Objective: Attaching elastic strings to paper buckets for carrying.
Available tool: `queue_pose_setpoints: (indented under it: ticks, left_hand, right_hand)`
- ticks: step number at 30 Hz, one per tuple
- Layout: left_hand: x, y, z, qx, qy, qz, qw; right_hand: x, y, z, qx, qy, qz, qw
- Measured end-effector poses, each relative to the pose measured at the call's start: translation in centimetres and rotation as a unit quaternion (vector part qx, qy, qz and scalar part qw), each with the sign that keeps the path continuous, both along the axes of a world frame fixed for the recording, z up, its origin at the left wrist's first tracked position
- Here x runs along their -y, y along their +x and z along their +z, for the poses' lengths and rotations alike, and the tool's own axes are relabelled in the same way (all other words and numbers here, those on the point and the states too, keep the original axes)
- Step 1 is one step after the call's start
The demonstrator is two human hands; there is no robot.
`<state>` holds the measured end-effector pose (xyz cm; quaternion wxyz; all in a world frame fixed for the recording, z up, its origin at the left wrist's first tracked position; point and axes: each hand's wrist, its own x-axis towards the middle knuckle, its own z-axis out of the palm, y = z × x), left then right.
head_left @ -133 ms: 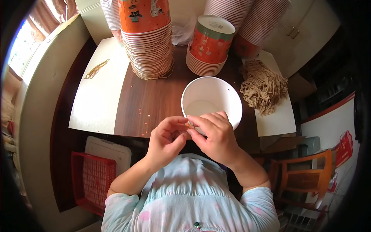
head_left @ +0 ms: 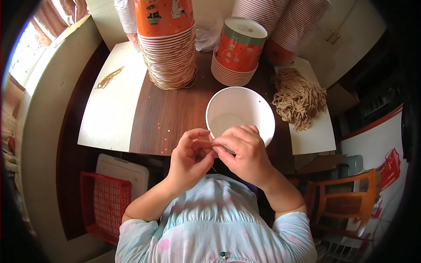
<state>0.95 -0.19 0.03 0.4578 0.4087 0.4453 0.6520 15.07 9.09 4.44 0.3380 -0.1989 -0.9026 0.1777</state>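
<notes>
A paper bucket (head_left: pixel 252 109), white inside with a small dark hole near its far right rim, stands tilted toward me at the table's near edge. Both my hands meet at its near side. My left hand (head_left: pixel 191 153) has its fingers curled and its fingertips closed together by the rim. Against them my right hand (head_left: pixel 243 149) pinches thumb and forefinger. Whatever lies between the fingertips is too small and covered to name; a faint thin strand seems to hang below them.
A tall stack of orange buckets (head_left: pixel 169 57) with cords stands at the back left, a shorter upturned stack (head_left: pixel 237 52) beside it. A heap of tan cords (head_left: pixel 300 96) lies right. A few cords (head_left: pixel 109 79) rest on the white board (head_left: pixel 112 118). Small orange bits dot the table (head_left: pixel 153 114).
My left fingers have shifted slightly, with the index finger raised a little. The orange spot seen between the fingertips is now mostly covered. The bucket has not moved.
</notes>
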Motion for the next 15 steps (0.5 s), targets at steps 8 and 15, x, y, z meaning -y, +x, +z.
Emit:
queue_pose_setpoints:
  ticks: [8,15]
  left_hand:
    - [0.1,0.1,0.1,-0.204,0.028,0.064,0.976]
    - [0.1,0.0,0.5,-0.222,0.044,0.054,0.972]
  right_hand:
    - [-0.9,0.0,1.2,0.033,-0.143,0.053,0.988]
    - [0.7,1.0,2.1,0.034,0.027,0.016,0.999]
